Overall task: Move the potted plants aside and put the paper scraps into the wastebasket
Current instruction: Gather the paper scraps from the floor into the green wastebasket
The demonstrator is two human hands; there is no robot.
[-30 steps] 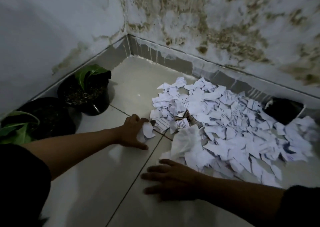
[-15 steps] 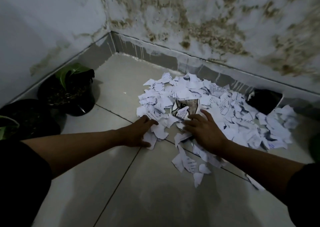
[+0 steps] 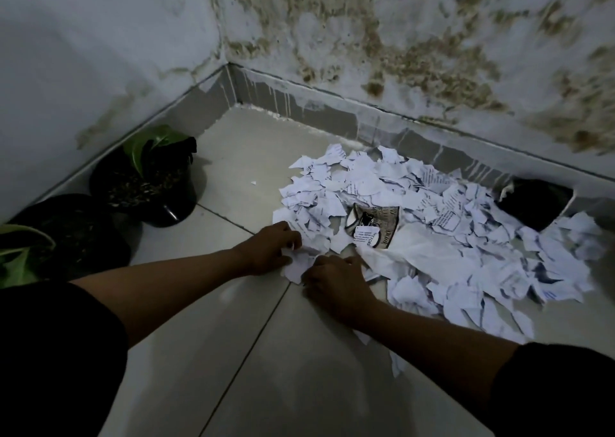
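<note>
Both hands meet at centre frame: left hand (image 3: 271, 248) and right hand (image 3: 334, 282) curl fingers round paper scraps (image 3: 298, 265) at the pile's near edge. Half a second ago they were apart.

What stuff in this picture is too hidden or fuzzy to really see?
- Black container, head view: partly buried by the paper scraps; its shape is unclear.
- Nearer potted plant: cut off by the left edge.
- Right hand fingertips: tucked under scraps.
- Left hand grip: blurred, fingers curled over a scrap.
- Scrap print: too small.
</note>
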